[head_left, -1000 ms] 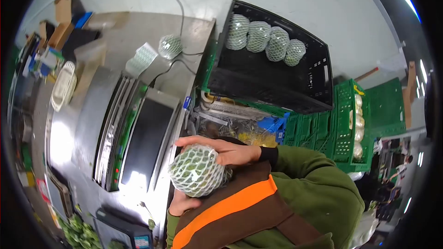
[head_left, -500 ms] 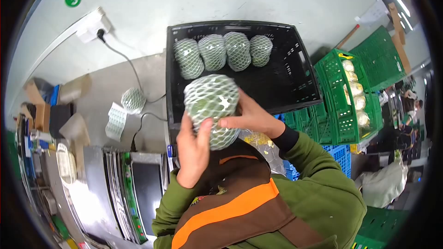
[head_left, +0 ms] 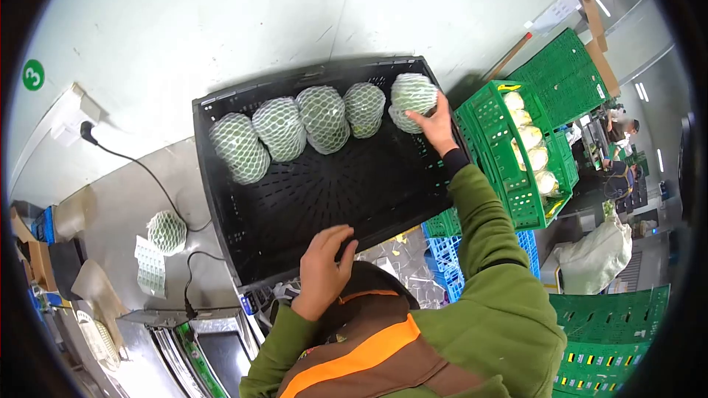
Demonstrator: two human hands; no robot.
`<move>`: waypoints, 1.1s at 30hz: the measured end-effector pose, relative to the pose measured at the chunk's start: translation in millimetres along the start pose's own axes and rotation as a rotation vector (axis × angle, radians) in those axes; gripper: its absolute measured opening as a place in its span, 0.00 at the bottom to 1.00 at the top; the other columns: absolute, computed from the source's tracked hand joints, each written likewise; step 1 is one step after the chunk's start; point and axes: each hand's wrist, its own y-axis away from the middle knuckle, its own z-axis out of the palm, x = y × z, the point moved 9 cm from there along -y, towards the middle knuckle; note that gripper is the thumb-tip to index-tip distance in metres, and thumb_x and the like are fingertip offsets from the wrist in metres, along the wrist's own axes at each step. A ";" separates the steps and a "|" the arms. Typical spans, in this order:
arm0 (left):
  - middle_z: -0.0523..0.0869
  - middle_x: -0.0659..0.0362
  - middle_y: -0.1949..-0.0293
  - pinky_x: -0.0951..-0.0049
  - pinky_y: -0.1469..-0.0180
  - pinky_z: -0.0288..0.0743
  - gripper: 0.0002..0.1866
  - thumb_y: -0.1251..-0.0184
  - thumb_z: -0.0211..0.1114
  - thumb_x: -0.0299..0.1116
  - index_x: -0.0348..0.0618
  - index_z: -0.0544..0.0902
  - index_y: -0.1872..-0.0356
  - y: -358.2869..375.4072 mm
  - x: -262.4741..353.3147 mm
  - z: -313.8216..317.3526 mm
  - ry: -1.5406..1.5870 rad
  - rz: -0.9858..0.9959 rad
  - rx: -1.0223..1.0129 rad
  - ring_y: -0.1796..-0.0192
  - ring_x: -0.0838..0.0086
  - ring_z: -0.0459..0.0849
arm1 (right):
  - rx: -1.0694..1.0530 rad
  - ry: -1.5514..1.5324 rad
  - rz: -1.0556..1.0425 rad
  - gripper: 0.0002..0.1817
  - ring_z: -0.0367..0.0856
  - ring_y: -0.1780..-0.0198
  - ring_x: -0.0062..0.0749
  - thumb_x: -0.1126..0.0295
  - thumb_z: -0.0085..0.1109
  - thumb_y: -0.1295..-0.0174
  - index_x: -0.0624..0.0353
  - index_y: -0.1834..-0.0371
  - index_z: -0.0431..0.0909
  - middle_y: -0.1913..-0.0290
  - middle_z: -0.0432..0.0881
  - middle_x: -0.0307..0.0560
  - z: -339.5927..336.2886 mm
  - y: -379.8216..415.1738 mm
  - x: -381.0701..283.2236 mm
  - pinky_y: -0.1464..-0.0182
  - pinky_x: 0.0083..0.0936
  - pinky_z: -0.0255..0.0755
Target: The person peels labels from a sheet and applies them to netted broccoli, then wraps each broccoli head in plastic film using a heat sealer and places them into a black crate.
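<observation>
Right hand (head_left: 437, 129) grips netted fruit (head_left: 411, 96) in black crate (head_left: 332, 199), right end, beside row of four (head_left: 322, 119). Left hand (head_left: 322, 269) loosely curled at near edge. Green crates (head_left: 535, 214) right.

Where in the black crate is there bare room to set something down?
The black crate has bare floor between its row of netted packs and its near edge, by the left hand. The far side is crowded: five packs line up there, the right hand on the rightmost.
</observation>
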 end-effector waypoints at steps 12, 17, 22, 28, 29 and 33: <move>0.87 0.55 0.60 0.64 0.58 0.80 0.11 0.42 0.71 0.27 0.40 0.85 0.58 -4.6 3.6 13.2 -0.176 0.044 -0.098 0.60 0.59 0.86 | -0.199 0.255 0.062 0.56 0.70 0.32 0.50 0.58 0.79 0.49 0.65 0.24 0.49 0.34 0.68 0.60 35.8 -12.5 7.8 0.32 0.40 0.67; 0.85 0.50 0.58 0.61 0.51 0.78 0.10 0.41 0.70 0.26 0.38 0.83 0.58 -85.7 14.3 8.8 -0.110 0.113 -0.114 0.53 0.54 0.84 | 0.070 0.360 0.139 0.60 0.65 0.34 0.58 0.50 0.85 0.64 0.65 0.30 0.56 0.39 0.65 0.63 33.8 -4.1 -17.4 0.33 0.45 0.65; 0.80 0.50 0.45 0.57 0.42 0.74 0.18 0.40 0.69 0.29 0.39 0.80 0.49 -203.7 -19.6 99.7 -0.289 0.445 -0.049 0.42 0.53 0.78 | 0.148 0.286 0.186 0.57 0.70 0.34 0.57 0.57 0.83 0.60 0.62 0.29 0.56 0.36 0.68 0.64 28.2 -3.1 -20.1 0.36 0.43 0.68; 0.68 0.56 0.28 0.49 0.30 0.60 0.26 0.35 0.60 0.32 0.42 0.72 0.34 -254.4 -67.8 176.2 -0.854 0.651 -0.220 0.24 0.62 0.61 | 0.153 0.203 0.272 0.54 0.76 0.38 0.57 0.55 0.82 0.56 0.65 0.30 0.59 0.39 0.75 0.67 23.8 4.1 -0.8 0.39 0.42 0.71; 0.68 0.56 0.27 0.49 0.29 0.59 0.25 0.34 0.57 0.31 0.42 0.72 0.35 -251.6 -77.8 174.4 -0.841 0.649 -0.200 0.23 0.62 0.60 | 0.133 0.204 0.277 0.54 0.76 0.38 0.57 0.56 0.82 0.56 0.65 0.30 0.59 0.40 0.75 0.66 23.5 2.9 1.4 0.39 0.42 0.72; 0.66 0.56 0.26 0.48 0.27 0.58 0.24 0.32 0.55 0.31 0.43 0.72 0.34 -238.6 -81.9 162.6 -0.841 0.602 -0.223 0.22 0.63 0.57 | 0.072 0.164 0.317 0.52 0.79 0.41 0.54 0.55 0.82 0.58 0.66 0.32 0.62 0.42 0.78 0.62 39.1 7.8 21.7 0.39 0.40 0.73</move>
